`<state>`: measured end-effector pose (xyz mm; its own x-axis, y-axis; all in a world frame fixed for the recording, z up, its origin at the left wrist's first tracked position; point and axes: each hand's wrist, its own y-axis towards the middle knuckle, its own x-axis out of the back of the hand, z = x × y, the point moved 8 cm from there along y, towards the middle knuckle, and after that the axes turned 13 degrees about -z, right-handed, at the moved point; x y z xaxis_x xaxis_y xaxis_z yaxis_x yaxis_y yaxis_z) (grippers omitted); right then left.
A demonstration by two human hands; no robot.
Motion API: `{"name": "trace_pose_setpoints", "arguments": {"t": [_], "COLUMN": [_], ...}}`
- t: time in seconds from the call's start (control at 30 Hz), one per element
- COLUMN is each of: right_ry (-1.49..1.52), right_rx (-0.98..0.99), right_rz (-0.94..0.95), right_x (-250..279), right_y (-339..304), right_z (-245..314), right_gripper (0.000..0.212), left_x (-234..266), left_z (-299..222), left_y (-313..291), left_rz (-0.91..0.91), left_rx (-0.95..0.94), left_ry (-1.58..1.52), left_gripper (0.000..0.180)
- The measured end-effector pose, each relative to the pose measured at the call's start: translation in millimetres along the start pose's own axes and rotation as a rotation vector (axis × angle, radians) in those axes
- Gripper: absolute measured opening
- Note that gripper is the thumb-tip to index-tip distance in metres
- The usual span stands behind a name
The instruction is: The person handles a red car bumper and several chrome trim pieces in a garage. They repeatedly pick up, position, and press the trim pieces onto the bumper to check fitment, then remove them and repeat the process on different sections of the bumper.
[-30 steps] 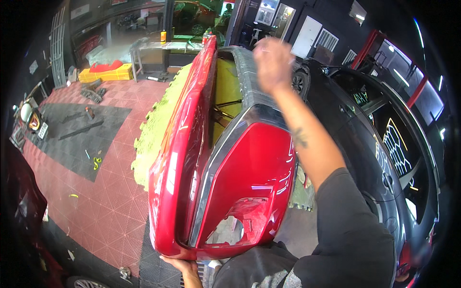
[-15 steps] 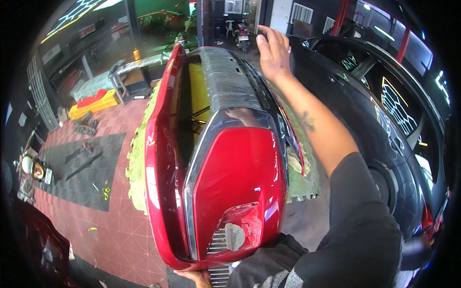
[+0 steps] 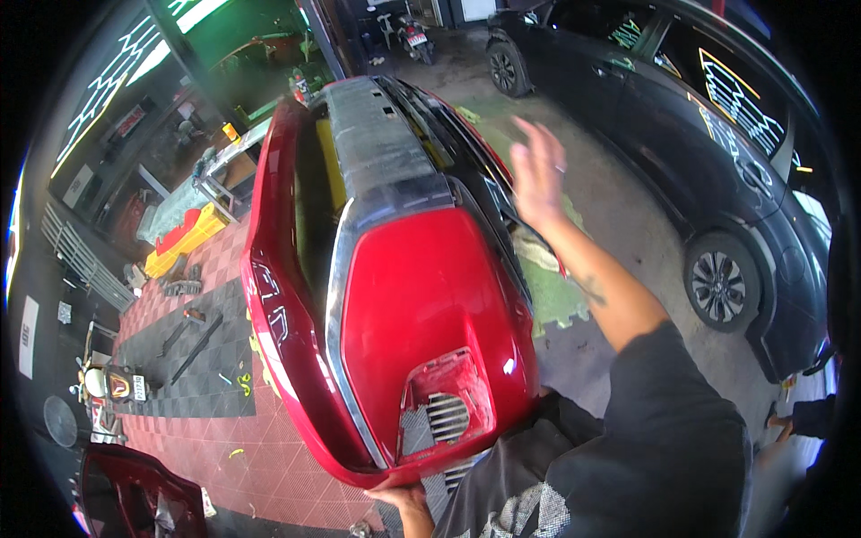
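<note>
A large glossy red car bumper (image 3: 413, 296) with a grey, scuffed middle section (image 3: 372, 139) stretches away in front of me. Its near end rests close to my body, by my dark shirt. My left hand (image 3: 399, 495) grips the bottom edge of this end; some of its fingers are hidden by the bumper. In the near red panel is a square cutout (image 3: 448, 403) through which a floor grate shows. Raised over the right side of the bumper, my right hand (image 3: 538, 170) is slightly blurred, its fingers stretched out and holding nothing.
A dark grey car (image 3: 628, 117) is parked on the right. Green foam mats (image 3: 560, 300) lie under the bumper. To the left are a motorcycle (image 3: 117, 386), a yellow and red part (image 3: 188, 242), a workbench (image 3: 238, 166) and a dark red panel (image 3: 134, 493).
The view has turned, and the bumper now leans with its far end further left. My right hand has come down and spread beside it. My left hand keeps its hold on the near edge.
</note>
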<state>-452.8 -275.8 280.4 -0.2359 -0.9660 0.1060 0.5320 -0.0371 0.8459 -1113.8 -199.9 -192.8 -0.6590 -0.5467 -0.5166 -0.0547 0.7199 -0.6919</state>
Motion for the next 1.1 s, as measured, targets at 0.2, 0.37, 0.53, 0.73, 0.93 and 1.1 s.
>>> {"name": "trace_pose_setpoints", "arguments": {"t": [0.2, 0.37, 0.53, 0.73, 0.93, 1.1], "right_ry": [-0.620, -1.089, -0.725, -0.640, -0.194, -0.571], "right_rx": [-0.323, -0.992, -0.342, -0.741, -1.071, -0.950], "right_rz": [0.163, 0.910, 2.108, 1.343, 0.737, 0.877], "right_x": [279, 545, 651, 572, 607, 720], "right_y": [-223, -514, -678, -592, -416, -396], "right_z": [-152, -285, -346, -431, -483, -545], "right_gripper": [0.054, 0.082, 0.050, 0.037, 0.050, 0.061], "left_x": [-4, -26, 38, 130, 146, 52], "left_z": [0, 3, 15, 72, 246, 337], "left_y": [-21, -29, -36, -96, -235, -325], "left_rz": [0.050, 0.040, -0.254, -0.354, -0.256, 0.355], "left_rx": [0.031, 0.038, -0.002, 0.023, 0.161, -0.143], "left_ry": [0.056, 0.164, 0.288, 0.968, 1.378, 1.990], "left_gripper": [0.107, 0.110, 0.117, 0.085, 0.050, 0.066]}}
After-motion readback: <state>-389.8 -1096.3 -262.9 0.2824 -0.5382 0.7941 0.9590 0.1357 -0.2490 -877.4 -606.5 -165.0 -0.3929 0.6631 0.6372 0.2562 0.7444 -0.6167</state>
